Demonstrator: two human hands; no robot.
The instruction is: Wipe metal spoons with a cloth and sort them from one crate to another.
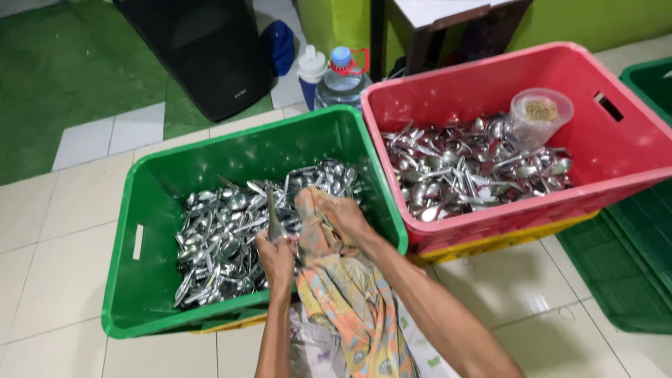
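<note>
My left hand (276,257) grips a metal spoon (272,213) upright by its handle, over the green crate (147,210). My right hand (346,217) holds a patterned orange cloth (350,301) bunched against the spoon's upper part; the cloth hangs down toward me. The green crate is filled with a heap of shiny metal spoons (224,238). Both hands are above the crate's near right corner.
A red crate (616,150) on the right holds several more spoons (469,171) and a clear plastic tub (540,115). A green crate (651,231) lies at far right. Behind are a water bottle (341,77), a white-capped bottle (311,73) and a black speaker (203,52).
</note>
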